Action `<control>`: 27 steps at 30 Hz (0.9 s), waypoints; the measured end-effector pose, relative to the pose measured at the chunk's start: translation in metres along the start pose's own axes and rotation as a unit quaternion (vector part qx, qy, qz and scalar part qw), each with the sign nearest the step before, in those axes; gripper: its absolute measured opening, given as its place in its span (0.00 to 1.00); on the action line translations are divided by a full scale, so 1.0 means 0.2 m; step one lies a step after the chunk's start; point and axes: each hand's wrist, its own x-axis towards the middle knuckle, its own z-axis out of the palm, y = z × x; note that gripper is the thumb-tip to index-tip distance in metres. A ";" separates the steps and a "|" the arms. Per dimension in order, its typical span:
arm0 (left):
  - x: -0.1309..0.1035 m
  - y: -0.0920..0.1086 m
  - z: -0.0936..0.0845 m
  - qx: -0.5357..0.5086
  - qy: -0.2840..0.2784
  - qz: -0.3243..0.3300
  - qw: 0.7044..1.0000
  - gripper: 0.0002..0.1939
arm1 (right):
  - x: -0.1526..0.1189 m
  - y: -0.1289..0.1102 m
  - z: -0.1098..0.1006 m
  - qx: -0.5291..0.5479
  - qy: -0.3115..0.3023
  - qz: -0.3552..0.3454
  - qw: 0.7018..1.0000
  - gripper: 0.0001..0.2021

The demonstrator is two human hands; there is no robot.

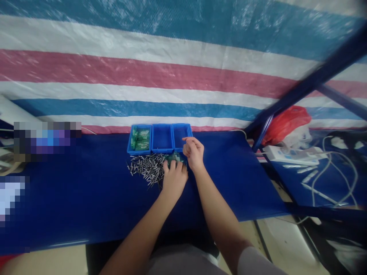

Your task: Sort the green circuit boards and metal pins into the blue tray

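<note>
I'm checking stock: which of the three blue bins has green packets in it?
The leftmost blue bin, at the row's end farthest from the right hand. Green plastic packets lie inside it; the middle bin and rightmost bin show none.

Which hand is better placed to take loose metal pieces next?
Probably the left hand: it is beside the metal pieces, while the right hand is farther off, near the rightmost blue bin.

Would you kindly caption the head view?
Left hand over green plastic, right hand alongside, near metal pieces and blue bins.
</note>
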 end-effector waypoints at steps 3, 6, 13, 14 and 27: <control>0.01 -0.01 0.01 0.009 0.010 0.022 1.000 0.11 | 0.00 0.00 0.00 0.000 0.000 0.000 1.000 0.12; 0.01 -0.01 0.01 0.026 0.019 0.036 0.999 0.12 | 0.00 0.00 0.00 0.020 -0.010 -0.007 1.000 0.11; 0.04 0.00 0.02 0.064 0.003 0.049 0.997 0.12 | 0.00 0.02 -0.01 0.020 -0.020 -0.009 1.000 0.12; 0.04 0.00 0.02 0.065 -0.001 0.052 0.996 0.13 | 0.00 0.02 -0.01 0.020 -0.021 -0.008 1.000 0.12; 0.06 0.00 -0.06 -0.013 -0.056 0.057 0.997 0.12 | 0.00 0.02 -0.01 0.004 -0.020 -0.004 1.000 0.12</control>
